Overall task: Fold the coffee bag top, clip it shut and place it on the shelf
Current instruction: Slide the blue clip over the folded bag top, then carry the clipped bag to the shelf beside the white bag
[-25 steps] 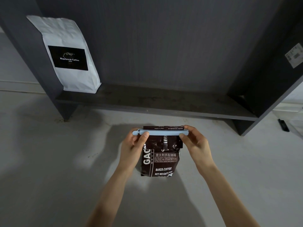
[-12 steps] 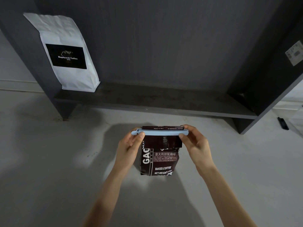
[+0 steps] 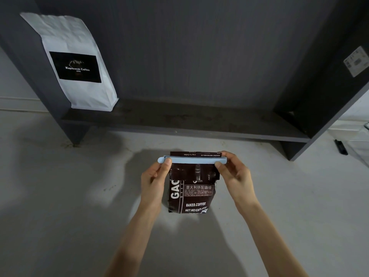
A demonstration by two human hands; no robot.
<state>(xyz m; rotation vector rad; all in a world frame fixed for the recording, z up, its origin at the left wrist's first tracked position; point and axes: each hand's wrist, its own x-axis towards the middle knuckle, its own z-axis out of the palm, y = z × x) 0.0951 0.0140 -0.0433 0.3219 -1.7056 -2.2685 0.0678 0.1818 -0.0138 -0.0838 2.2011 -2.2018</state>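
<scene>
A dark brown coffee bag [image 3: 191,194] with white print stands upright on the grey floor in front of me, its top folded over. A long light-blue clip [image 3: 192,160] lies across the fold. My left hand [image 3: 154,177] pinches the clip's left end with thumb and fingers. My right hand [image 3: 232,172] pinches its right end. The dark shelf board [image 3: 199,121] runs across the view just beyond the bag, low to the floor.
A white coffee bag [image 3: 77,62] with a black label leans against the shelf's left side panel. The unit's dark right panel [image 3: 327,76] carries a white sticker [image 3: 356,61]. A small black object [image 3: 341,146] lies on the floor at far right.
Both hands keep their grip on the clip's ends. The bag and clip stay in place; only the view has shifted slightly.
</scene>
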